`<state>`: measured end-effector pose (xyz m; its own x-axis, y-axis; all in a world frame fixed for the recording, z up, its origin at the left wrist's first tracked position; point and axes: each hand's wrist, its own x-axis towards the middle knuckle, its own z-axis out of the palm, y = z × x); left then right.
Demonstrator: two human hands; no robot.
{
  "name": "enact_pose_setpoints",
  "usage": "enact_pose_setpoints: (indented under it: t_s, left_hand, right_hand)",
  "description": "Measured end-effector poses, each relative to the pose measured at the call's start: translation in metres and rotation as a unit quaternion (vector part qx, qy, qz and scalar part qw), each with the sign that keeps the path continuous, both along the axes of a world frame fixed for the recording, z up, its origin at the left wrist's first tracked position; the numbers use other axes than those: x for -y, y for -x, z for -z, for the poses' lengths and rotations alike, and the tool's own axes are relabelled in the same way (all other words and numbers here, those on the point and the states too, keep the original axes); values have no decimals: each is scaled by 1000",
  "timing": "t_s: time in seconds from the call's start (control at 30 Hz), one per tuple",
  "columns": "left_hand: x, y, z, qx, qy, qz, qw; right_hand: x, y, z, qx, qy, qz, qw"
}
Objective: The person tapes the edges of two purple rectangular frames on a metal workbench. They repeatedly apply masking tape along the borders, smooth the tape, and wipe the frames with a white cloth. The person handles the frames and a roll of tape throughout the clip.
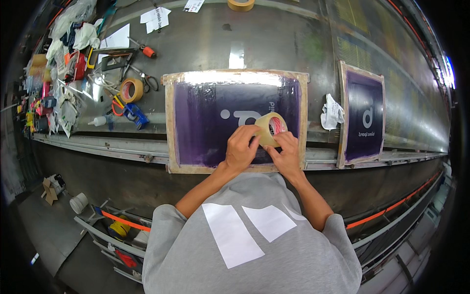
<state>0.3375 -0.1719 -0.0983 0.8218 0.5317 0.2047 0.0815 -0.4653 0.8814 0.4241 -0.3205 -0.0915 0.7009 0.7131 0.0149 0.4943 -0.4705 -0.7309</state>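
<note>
A roll of clear packing tape is held up between my two hands, above a screen-printing frame. My left hand pinches the roll's left side with thumb and fingers. On the right side, my right hand grips the lower rim, its thumb beneath. The frame has a pale, taped border around a purple emulsion-coated mesh with a light printed design, partly hidden by the roll and hands. Strong glare lies along the mesh's far edge.
A second screen frame stands to the right, beside a crumpled white cloth. Leftward lie a tan tape roll, scissors, a screwdriver, a blue tape dispenser and heaped plastic. A metal rail edges the table.
</note>
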Motion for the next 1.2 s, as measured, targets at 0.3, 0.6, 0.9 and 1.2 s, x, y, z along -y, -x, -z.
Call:
enact_pose_setpoints:
  t_s: [0.3, 0.6, 0.9, 1.2]
  left_hand:
    - [-13, -22, 19, -43, 111, -80, 990]
    - [-97, -27, 27, -129, 441, -129, 879]
    - [-287, 56, 110, -182, 360, -333, 852]
    - [-296, 41, 103, -213, 357, -302, 858]
  right_hand:
    - [-32, -38, 2, 17, 73, -92, 993]
    - [-73, -99, -9, -105, 52, -240, 964]
    - [-3, -265, 18, 41, 332, -128, 934]
    - [12, -268, 24, 28, 344, -70, 936]
